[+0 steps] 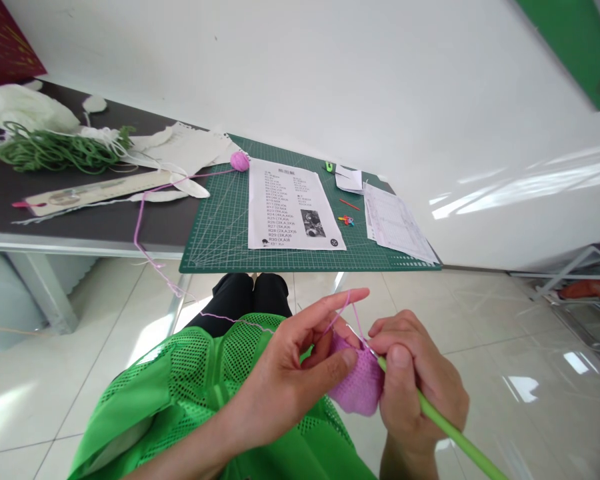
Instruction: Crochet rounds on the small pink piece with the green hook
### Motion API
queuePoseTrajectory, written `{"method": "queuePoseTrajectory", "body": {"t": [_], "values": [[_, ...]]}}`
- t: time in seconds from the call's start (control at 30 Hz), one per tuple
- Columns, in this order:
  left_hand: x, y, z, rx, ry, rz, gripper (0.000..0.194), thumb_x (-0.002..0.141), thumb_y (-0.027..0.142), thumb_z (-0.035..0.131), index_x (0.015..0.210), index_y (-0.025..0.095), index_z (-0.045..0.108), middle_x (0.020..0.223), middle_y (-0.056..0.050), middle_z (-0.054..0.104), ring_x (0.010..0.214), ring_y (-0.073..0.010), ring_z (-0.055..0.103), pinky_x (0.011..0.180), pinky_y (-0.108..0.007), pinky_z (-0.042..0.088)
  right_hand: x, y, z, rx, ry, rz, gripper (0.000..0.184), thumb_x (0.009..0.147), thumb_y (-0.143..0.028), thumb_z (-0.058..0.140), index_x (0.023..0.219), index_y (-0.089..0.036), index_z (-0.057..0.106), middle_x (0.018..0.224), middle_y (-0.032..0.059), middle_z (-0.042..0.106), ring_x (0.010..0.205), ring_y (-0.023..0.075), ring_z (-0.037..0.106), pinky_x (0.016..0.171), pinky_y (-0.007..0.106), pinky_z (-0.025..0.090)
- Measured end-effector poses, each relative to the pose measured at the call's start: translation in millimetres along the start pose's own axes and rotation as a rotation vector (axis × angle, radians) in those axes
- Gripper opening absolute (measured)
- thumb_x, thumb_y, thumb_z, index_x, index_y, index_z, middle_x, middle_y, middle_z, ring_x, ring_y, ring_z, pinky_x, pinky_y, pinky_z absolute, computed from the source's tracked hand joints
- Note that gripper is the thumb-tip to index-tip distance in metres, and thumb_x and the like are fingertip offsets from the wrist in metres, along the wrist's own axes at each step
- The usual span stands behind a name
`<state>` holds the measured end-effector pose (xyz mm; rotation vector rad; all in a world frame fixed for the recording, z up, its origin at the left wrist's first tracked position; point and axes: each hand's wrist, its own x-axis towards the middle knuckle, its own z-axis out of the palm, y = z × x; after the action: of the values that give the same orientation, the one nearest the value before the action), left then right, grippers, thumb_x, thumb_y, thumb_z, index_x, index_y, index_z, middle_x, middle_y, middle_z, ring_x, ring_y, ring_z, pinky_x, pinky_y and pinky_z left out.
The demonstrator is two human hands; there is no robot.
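Note:
My left hand (pixel 290 373) pinches a small pink crocheted piece (pixel 357 383) between thumb and fingers, with the index finger raised and the pink yarn strand (pixel 147 257) running over it. My right hand (pixel 415 380) is closed round a green crochet hook (pixel 455 437), whose metal tip sits at the top edge of the pink piece. The yarn leads up past the table edge to a small pink yarn ball (pixel 239 161) on the green cutting mat (pixel 220 233). Both hands are over my lap, above a green mesh garment (pixel 190 393).
A printed pattern sheet (pixel 290 207) lies on the mat, with more papers (pixel 395 223), small coloured clips (pixel 347 219) and a green clip (pixel 329 167) to its right. At the left lie green cord (pixel 55 152), white fabric pieces (pixel 180 150) and a long ruler (pixel 95 192). White wall behind, tiled floor below.

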<state>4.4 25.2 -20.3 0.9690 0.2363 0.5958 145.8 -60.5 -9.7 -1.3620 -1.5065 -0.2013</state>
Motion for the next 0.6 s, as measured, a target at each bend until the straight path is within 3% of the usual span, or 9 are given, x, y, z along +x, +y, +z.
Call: {"method": "queuePoseTrajectory", "body": {"t": [0.37,0.6], "values": [[1.5,-3.7,-0.6,-0.162,0.006,-0.047,0.049,0.092,0.029,0.082,0.139,0.039,0.071,0.085,0.001,0.066,0.064,-0.012,0.034,0.062,-0.029,0.025,1.0,-3.0,-3.0,0.053,-0.098,0.12,0.017,0.097,-0.012,0.057,0.083,-0.019,0.061,0.071,-0.0018,0.059,0.066,0.0126,0.056,0.056,0.026,0.044],[2.0,-2.6,1.3,-0.21,0.013,-0.067,0.049,0.092,0.027,0.083,0.138,0.041,0.072,0.08,0.003,0.061,0.065,-0.0107,0.034,0.062,-0.028,0.026,-1.7,-2.5,-5.2,0.15,-0.13,0.189,0.01,0.096,-0.014,0.061,0.088,-0.02,0.063,0.074,-0.0012,0.059,0.067,0.013,0.056,0.056,0.027,0.042]]}}
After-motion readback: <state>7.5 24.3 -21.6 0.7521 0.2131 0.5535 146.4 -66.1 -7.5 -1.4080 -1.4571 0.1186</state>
